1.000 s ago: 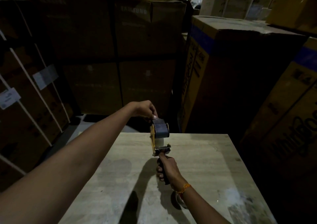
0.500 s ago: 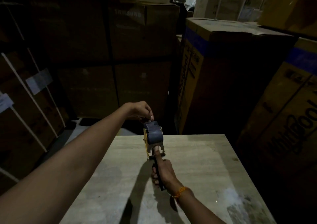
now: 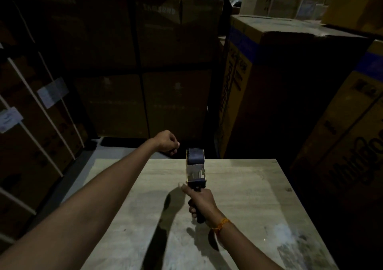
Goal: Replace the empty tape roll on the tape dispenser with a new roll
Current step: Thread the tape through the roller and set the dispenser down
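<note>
Right hand clamped on tape dispenser handle above desk, left hand loosely curled, seemingly empty — roll apparently seated — next, threading the tape end.

The tape roll is dark blue, the dispenser has a yellow frame and black handle. The table is pale grey-beige with faint streaks. The wristband is orange.

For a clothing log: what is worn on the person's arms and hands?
Both forearms are bare, no sleeves in view and no gloves. The right hand has an orange thread band at the wrist. The left hand shows nothing worn.
</note>
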### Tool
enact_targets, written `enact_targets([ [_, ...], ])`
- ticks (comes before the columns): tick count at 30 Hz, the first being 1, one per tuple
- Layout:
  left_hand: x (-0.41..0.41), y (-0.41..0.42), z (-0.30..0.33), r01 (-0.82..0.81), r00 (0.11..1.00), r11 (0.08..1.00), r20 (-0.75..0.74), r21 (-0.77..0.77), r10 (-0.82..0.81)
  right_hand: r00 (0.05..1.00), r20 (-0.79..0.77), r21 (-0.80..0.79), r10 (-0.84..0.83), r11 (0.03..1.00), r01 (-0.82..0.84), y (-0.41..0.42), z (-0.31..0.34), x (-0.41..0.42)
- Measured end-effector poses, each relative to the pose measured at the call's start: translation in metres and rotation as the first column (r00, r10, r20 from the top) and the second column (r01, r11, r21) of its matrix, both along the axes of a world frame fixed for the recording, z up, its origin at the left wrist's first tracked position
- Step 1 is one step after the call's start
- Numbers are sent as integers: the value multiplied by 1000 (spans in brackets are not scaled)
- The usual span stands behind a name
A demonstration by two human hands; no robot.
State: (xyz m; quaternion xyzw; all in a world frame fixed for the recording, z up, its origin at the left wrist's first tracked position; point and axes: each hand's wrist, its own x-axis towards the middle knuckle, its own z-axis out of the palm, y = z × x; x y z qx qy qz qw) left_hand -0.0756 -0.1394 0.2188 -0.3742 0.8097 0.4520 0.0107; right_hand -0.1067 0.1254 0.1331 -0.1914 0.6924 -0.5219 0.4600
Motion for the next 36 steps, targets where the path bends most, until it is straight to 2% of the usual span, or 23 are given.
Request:
enact_targets([
  [2,9,7,-23,-16,1000,999,14,-38,16,998,-64,9,28,1000,-27,0,-9,-1],
  [7,36,34,-95,-103,990,994,88,-41,106,950,-313,53,-8,998,26,-7,-41,-5],
  [11,59,60,-141,-76,984,996,163,44,68,904,-426,94,38,996,2,-12,-76,-10],
  [18,88,96,-177,-30,981,978,196,206,-11,841,-481,287,247,951,-115,-18,-120,-11],
  [22,102,108,-186,-42,982,966,189,255,-8,821,-489,322,294,936,-143,-23,-140,-11],
  [31,127,118,-203,-60,967,953,254,296,-18,840,-430,466,332,878,-109,-24,-198,-9],
  [36,126,124,-194,-50,967,957,253,287,-25,819,-382,549,428,818,-172,-22,-178,-1],
])
